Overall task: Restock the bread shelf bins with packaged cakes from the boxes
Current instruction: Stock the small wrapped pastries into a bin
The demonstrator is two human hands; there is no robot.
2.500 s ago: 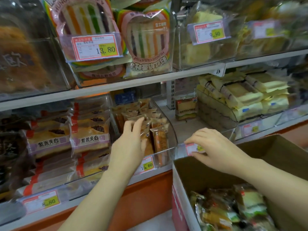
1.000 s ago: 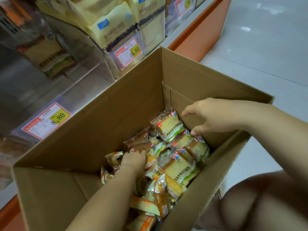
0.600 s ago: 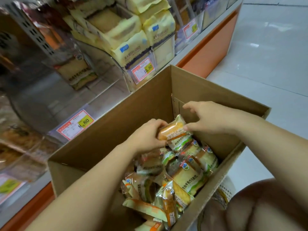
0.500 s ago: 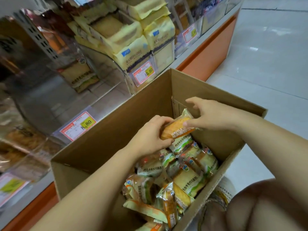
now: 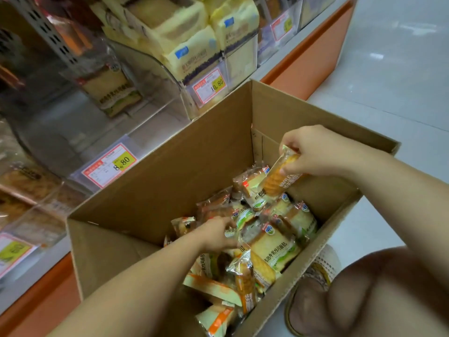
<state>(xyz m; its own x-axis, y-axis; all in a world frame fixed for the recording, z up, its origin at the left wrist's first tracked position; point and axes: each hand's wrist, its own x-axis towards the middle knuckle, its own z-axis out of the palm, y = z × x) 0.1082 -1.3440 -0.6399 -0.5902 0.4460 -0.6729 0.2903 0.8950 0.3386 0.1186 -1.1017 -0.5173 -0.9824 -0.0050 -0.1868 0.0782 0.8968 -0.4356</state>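
Head view: the right hand (image 5: 315, 152) is pinching a waffle cake packet (image 5: 277, 177) by its top end, just above the far corner of the cardboard box (image 5: 194, 171). The left hand (image 5: 216, 233) is down among the bread packets (image 5: 272, 246) inside, fingers half buried, so can't tell if it's gripping anything.

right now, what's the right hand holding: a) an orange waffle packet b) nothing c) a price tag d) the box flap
a: the right hand pinches the orange waffle packet by its upper end, above the open cardboard box.
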